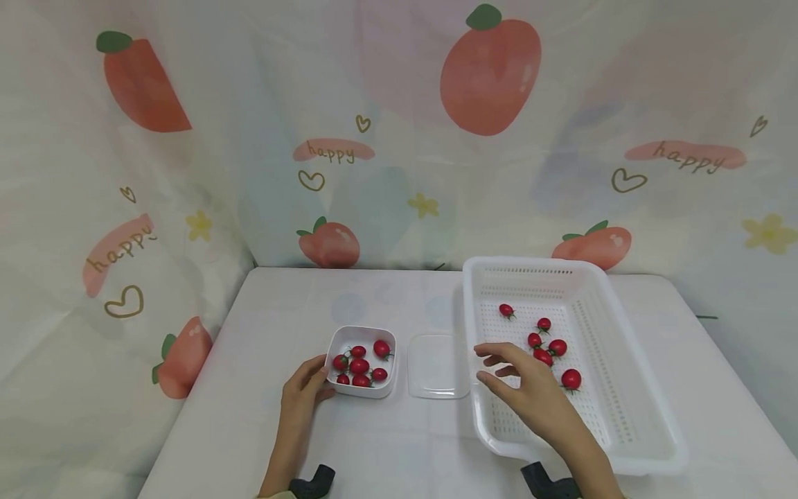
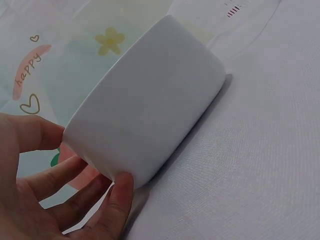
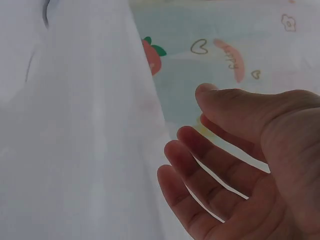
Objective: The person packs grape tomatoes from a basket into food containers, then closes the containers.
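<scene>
Probably light and firm, the cherry tomatoes [image 1: 359,366] look smooth-skinned enough to slip or roll under a careless pinch, and too hard a squeeze could split one; the round sides, clear of the green stem, seem the surest place to take hold. Several lie inside the white box [image 1: 361,392] on the left part of the table [image 1: 386,457], and more sit on the floor of the white slotted basket [image 1: 645,388] to its right, most of them loosely clustered. A clear lid [image 1: 438,367] lies flat between the two. The box appears thin-walled, stiff and easily nudged, so a steadying touch on its side wall should suffice. Here the left hand [image 1: 305,388] has its grip about the near left corner, one fingertip at the rim and another low on the wall, other fingers spread behind. The right hand [image 1: 526,388] reaches over the basket's left wall, its grip about half spread, fingers gently bent and thumb apart, with nothing visible between them.
</scene>
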`<state>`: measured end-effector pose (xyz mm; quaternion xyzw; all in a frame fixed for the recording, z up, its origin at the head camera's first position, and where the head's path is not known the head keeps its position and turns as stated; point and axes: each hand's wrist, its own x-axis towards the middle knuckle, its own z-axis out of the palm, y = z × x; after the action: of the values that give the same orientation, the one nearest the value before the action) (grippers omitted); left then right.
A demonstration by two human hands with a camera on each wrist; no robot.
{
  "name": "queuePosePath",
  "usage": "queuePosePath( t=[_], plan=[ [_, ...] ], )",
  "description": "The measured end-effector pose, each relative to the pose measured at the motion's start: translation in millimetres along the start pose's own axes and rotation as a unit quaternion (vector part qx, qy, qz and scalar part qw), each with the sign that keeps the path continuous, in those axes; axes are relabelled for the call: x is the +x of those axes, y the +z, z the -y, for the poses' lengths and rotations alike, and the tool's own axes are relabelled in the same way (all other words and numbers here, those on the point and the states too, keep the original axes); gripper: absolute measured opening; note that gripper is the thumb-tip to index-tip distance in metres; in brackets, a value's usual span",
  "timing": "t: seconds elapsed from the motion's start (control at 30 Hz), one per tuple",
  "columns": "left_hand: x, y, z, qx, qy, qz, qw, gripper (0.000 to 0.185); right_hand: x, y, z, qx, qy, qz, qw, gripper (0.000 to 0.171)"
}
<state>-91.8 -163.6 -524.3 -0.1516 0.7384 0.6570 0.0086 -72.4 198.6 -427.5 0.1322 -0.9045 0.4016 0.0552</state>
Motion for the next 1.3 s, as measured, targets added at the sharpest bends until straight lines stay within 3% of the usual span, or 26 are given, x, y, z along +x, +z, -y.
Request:
queuePosePath(
  t=[0.3, 0.73, 0.9, 1.03, 1.3],
  plan=[
    [0.0, 0.8, 0.2, -0.001, -0.003, 0.000, 1.0000, 0.037, -16, -20, -29, -0.042, 0.039, -0.009, 0.998, 0.040],
    [-0.2, 1.1, -0.2, 0.000, -0.001, 0.001, 1.0000, 0.037, -29, -39, -63, -0.103, 0.111, 0.075, 0.986, 0.060],
    [0.1, 0.7, -0.2, 0.000, -0.004, -0.001, 1.0000, 0.037, -27, -41, -71, -0.121, 0.148, 0.121, 0.974, 0.067],
    [-0.1, 0.7, 0.0, 0.002, -0.006, 0.000, 1.0000, 0.038, -27, -42, -73, -0.122, 0.165, 0.152, 0.967, 0.061],
    [0.2, 0.9, 1.3, -0.001, -0.003, 0.001, 1.0000, 0.038, -29, -42, -71, -0.111, 0.164, 0.155, 0.968, 0.048]
  ],
)
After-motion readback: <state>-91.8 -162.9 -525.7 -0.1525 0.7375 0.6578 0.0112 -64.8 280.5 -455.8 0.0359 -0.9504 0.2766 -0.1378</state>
